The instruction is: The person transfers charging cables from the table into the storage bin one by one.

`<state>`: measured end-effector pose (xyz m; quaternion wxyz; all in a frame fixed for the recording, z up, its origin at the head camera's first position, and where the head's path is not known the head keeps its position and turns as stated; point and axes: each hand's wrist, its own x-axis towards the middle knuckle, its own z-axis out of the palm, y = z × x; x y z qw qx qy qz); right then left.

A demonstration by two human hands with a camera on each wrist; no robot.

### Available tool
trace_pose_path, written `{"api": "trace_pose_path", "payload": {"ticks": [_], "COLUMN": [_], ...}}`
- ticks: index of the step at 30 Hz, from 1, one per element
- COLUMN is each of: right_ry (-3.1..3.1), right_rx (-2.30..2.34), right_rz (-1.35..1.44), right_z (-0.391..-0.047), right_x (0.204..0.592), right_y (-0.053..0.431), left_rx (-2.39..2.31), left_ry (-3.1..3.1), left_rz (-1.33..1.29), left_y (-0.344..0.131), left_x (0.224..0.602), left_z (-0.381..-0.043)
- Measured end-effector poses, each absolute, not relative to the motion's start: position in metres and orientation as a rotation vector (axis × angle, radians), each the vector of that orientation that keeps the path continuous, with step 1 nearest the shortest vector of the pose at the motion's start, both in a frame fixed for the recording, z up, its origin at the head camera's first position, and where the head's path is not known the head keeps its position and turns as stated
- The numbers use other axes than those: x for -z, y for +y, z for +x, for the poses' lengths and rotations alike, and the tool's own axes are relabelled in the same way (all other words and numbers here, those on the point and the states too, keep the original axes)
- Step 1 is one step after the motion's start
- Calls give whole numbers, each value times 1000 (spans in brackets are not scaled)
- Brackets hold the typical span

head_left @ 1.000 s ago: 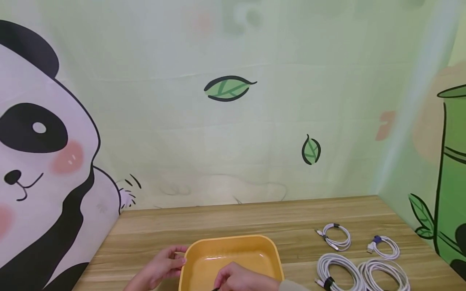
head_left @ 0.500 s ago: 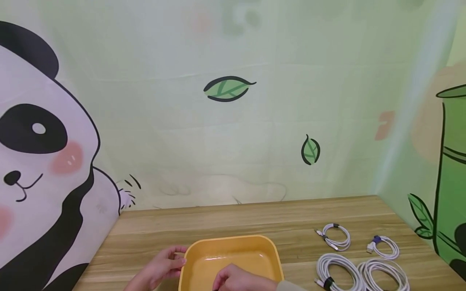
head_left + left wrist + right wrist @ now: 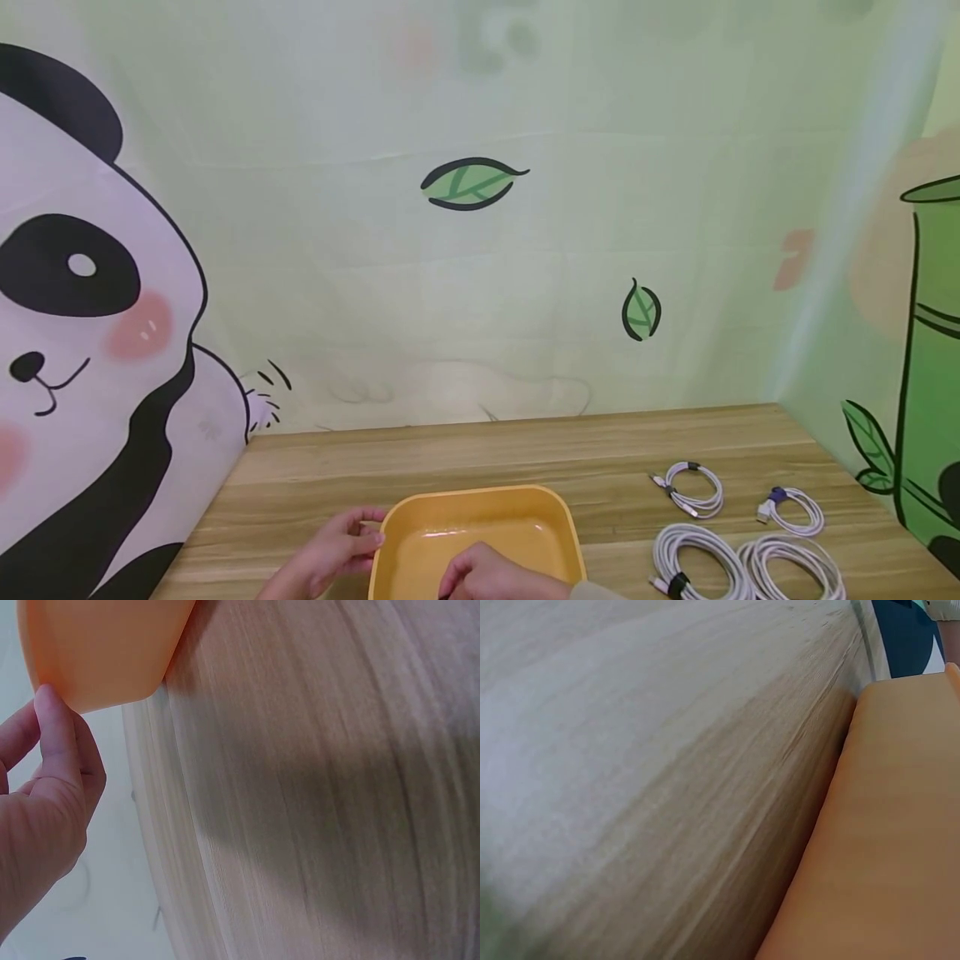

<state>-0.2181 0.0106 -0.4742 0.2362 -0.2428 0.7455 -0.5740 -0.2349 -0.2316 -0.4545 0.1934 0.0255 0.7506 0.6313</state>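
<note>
A yellow plastic bin (image 3: 525, 542) stands at the front of the wooden table in the head view, its near part cut off by the lower frame edge. At its left rim my left hand (image 3: 333, 550) pinches the wall; in the left wrist view the thumb (image 3: 56, 724) lies against the orange-looking side. Inside the bin, my right hand (image 3: 495, 573) reaches down with curled fingers around a small black thing (image 3: 444, 597), mostly hidden by the fingers and the frame edge. The right wrist view shows the bin's outer wall (image 3: 885, 802) but not the hand.
On the right of the table lie several coiled white cables: a small coil with black ties (image 3: 693, 490), one with a blue tie (image 3: 797, 510), and larger coils (image 3: 697, 558) in front. A panda-printed cloth (image 3: 480, 333) hangs behind.
The black thing at my right fingertips shows less than a second ago, as that hand has shifted very slightly. My left hand and the bin stay in place.
</note>
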Motion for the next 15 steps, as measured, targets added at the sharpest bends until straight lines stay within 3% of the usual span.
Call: {"api": "trace_pose_path", "payload": {"ticks": [15], "right_ry": [1972], "right_rx": [1655], "right_rz": [-554], "right_z": [-220], "right_x": [475], "right_y": [10], "left_rx": [-1767], "left_ry": [2081], "left_rz": [90], "left_y": [-232], "left_x": [454], "left_z": [-235]}}
